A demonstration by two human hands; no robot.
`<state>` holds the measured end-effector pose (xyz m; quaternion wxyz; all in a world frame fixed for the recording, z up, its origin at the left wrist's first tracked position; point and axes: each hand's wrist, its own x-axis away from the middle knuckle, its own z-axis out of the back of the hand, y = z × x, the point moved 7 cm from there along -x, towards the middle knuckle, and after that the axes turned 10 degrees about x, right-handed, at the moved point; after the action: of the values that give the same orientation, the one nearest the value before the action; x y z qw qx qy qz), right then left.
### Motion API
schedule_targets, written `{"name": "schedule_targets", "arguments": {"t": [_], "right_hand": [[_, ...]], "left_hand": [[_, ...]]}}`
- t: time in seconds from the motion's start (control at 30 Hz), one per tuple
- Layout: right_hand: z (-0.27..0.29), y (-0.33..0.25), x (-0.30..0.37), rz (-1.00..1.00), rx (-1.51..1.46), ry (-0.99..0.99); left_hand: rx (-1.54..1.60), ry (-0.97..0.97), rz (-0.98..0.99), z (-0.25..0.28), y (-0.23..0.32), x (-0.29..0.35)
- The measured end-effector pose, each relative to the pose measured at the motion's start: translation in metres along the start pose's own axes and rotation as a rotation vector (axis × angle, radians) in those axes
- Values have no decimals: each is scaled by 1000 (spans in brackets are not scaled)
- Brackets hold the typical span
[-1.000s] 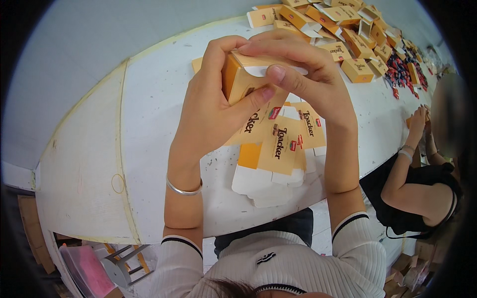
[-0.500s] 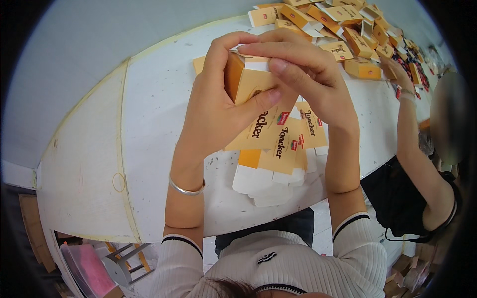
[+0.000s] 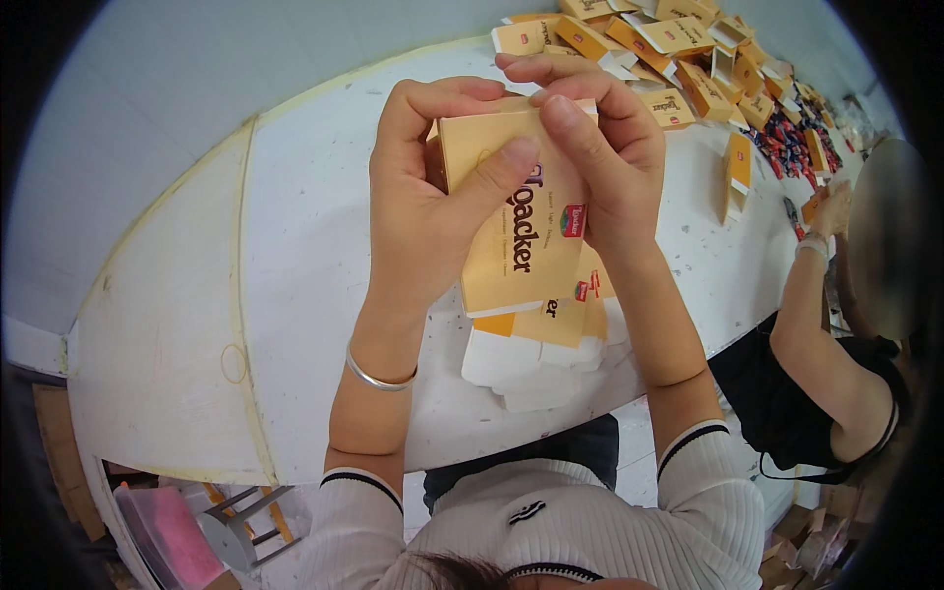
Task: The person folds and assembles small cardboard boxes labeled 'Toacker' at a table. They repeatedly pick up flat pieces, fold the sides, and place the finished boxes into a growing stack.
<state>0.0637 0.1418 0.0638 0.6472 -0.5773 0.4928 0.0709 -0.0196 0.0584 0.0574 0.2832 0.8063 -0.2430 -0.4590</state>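
Observation:
A cream-and-orange cardboard box point(image 3: 506, 261) is held up over the table between both hands, its broad printed face toward me. My left hand point(image 3: 418, 177) is closed round its left edge, thumb pressed on the face. Round the upper right corner curls my right hand point(image 3: 624, 157), its thumb on the front near the top edge. Fingers partly hide the box's top end, so I cannot tell whether the flap is fully tucked. Below the box, flattened cartons point(image 3: 536, 359) with white flaps lie in a loose stack near the table's front edge.
Many folded boxes point(image 3: 688, 39) are heaped at the far right, beside small dark wrapped pieces point(image 3: 787, 147). One box point(image 3: 737, 177) stands apart from the heap. A co-worker's hand point(image 3: 831, 211) is at the right edge of the white table point(image 3: 324, 265). A rubber band point(image 3: 234, 364) lies left.
The box has turned so its broad face shows, and its open-looking top end has tipped away under my fingers. The co-worker's hand has drawn back from the heap, and a box there now stands apart.

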Motion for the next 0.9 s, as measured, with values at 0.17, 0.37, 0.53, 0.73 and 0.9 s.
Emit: {"name": "schedule_targets", "arguments": {"t": [0.17, 0.37, 0.53, 0.73, 0.9], "right_hand": [[4, -1, -1, -51, 31, 42], [0, 32, 15, -457, 366, -336], [130, 55, -2, -666, 171, -132], [114, 99, 66, -914, 285, -254], [28, 75, 98, -250, 1550, -547]], "left_hand": [[-30, 103, 65, 2, -4, -1], [-399, 244, -35, 22, 28, -7], [-445, 304, -187, 39, 55, -8], [-495, 174, -290, 37, 57, -5], [-447, 151, -281, 37, 58, -4]]}}
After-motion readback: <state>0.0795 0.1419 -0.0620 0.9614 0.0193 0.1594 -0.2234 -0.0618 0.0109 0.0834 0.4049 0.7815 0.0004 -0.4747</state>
